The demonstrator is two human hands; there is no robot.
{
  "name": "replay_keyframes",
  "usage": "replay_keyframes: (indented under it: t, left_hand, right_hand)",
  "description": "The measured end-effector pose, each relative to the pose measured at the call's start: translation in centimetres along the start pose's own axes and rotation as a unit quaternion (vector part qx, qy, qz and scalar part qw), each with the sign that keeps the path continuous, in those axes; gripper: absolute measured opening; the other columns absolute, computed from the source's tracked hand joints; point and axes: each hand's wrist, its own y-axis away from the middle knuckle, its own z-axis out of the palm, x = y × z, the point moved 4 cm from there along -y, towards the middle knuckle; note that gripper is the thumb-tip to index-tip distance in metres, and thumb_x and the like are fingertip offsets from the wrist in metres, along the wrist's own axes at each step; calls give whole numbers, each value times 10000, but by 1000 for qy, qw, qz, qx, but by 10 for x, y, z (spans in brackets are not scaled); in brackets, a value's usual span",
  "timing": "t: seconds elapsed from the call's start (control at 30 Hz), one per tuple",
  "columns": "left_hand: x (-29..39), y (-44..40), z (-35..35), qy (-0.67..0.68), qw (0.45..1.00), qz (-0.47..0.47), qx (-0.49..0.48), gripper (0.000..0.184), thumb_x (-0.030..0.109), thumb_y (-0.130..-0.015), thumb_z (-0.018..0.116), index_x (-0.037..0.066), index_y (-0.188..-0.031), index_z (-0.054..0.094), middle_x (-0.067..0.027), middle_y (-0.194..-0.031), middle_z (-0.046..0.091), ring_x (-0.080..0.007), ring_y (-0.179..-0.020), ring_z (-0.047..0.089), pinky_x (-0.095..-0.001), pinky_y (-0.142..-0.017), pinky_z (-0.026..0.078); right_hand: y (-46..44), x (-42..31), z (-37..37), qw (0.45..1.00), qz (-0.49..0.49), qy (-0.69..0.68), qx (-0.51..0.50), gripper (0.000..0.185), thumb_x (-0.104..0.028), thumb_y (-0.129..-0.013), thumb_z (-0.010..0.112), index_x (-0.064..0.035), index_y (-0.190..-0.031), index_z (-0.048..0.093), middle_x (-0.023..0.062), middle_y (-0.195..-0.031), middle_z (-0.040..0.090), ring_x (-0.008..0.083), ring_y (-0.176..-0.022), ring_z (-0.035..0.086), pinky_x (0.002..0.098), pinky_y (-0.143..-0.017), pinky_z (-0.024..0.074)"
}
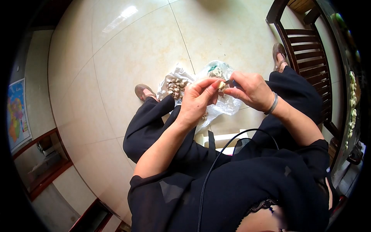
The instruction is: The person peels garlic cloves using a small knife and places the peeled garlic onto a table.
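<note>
My left hand (199,96) pinches a pale garlic clove (221,85) between thumb and fingertips, in front of my knees. Close against it, my right hand (250,89) is closed around a small knife (231,82). Only a short dark piece of the knife shows; my fingers cover the rest. Below the hands, a white plastic bag (184,72) lies spread on the floor with a heap of unpeeled garlic cloves (176,88) on it. Beside it, another plastic bag (232,107) holds what looks like loose skins, partly hidden by my hands.
A dark wooden slatted chair (309,58) stands at the right. Small pale pieces (352,104) lie in a row along the dark surface at the far right. Under me is a cream plastic stool (221,140). A black cable (208,176) crosses my lap. Pale tiles (127,58) cover the floor.
</note>
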Motion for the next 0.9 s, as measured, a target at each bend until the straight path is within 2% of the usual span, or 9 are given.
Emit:
replay_keyframes:
  t: [0.03, 0.33, 0.9]
  left_hand:
    - [0, 0, 0, -8, 1000, 2, -5, 224, 169, -883, 506, 4, -1017, 577, 0, -742, 561, -34, -579, 433, -153, -501, 316]
    - [2, 0, 1, -48, 999, 19, -10, 208, 155, -885, 501, -4, -1004, 563, -5, -744, 556, -37, -580, 427, -157, -511, 328]
    - [3, 1, 1, -50, 998, 22, 16, 210, 131, -874, 519, -14, -1013, 580, 15, -691, 516, -34, -577, 408, -163, -509, 325]
  right_hand:
    - [0, 0, 2, 1000, -8, 23, -7, 273, -289, -815, 579, -28, -848, 509, 127, -627, 535, 307, -559, 552, 338, -499, 429]
    - [1, 0, 4, 998, 7, 56, -14, 276, -306, -841, 534, -34, -811, 500, 137, -629, 537, 303, -564, 563, 342, -488, 429]
    - [-1, -5, 2, 997, -11, 82, 1, 249, -265, -832, 546, -41, -753, 469, 136, -605, 509, 295, -525, 536, 348, -459, 420]
